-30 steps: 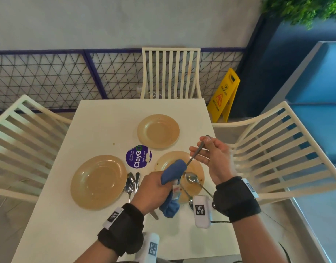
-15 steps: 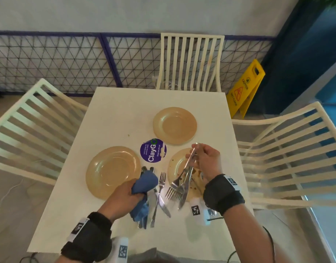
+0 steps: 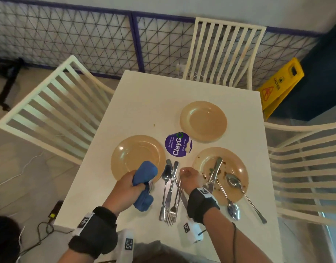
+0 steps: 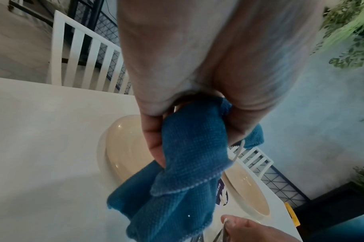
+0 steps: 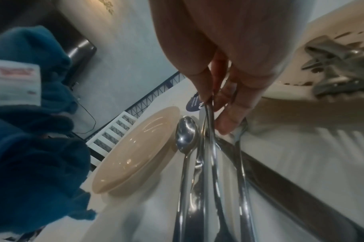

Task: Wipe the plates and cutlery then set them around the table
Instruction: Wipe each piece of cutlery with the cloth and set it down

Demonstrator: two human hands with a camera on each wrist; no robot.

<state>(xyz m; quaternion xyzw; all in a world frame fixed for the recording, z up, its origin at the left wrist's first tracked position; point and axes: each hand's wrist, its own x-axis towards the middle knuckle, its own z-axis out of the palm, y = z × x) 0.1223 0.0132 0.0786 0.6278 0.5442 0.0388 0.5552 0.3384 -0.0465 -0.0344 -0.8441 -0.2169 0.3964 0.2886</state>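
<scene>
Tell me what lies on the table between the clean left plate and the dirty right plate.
In the head view, a bunch of cutlery lies between left plate and dirty plate; the right hand pinches a handle there.

On the table (image 3: 144, 95), one plate (image 3: 133, 154) lies left of the sticker (image 3: 178, 144), two plates right, cutlery (image 3: 171, 190) just before it.

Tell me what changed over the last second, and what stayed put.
The right hand carried a fork from above the dirty plate leftward and down to the cutlery pile on the table, fingertips still pinching its handle. The left hand kept gripping the blue cloth; all three plates stayed.
</scene>
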